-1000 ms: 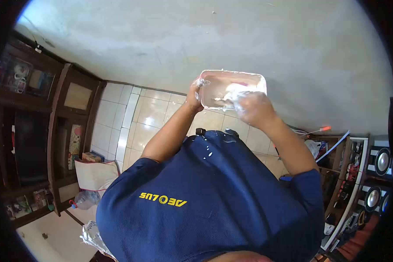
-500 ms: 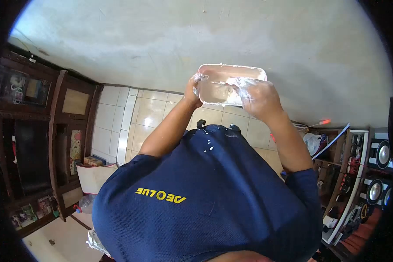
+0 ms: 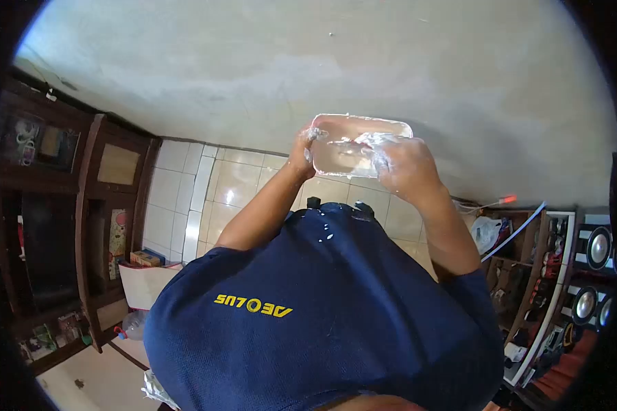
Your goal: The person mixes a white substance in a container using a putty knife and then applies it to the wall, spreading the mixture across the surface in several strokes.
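A rectangular plastic tub (image 3: 363, 122), its rim smeared with white paste, is held up before my chest near the wall. My left hand (image 3: 304, 152) grips its left end, with the thumb over the rim and white smears on the fingers. Over the tub's right side, my right hand (image 3: 408, 168) reaches in with bent fingers thickly coated in white paste (image 3: 377, 142). A thin whitish edge juts left from those fingers, but I cannot make out whether it is a tool or paste. More paste lies on the tub's bottom.
A grey plastered wall (image 3: 253, 61) rises just beyond the tub. Tiled floor (image 3: 236, 181) shows below. Dark wooden cabinets (image 3: 92, 233) stand at the left, with a plastic bottle (image 3: 134, 325) near them. At the right are a shelf rack (image 3: 552, 274) and round speakers (image 3: 585, 305).
The tub and both hands sit slightly lower in the view. My right hand stays inside the tub, and my left hand keeps its hold on the end.
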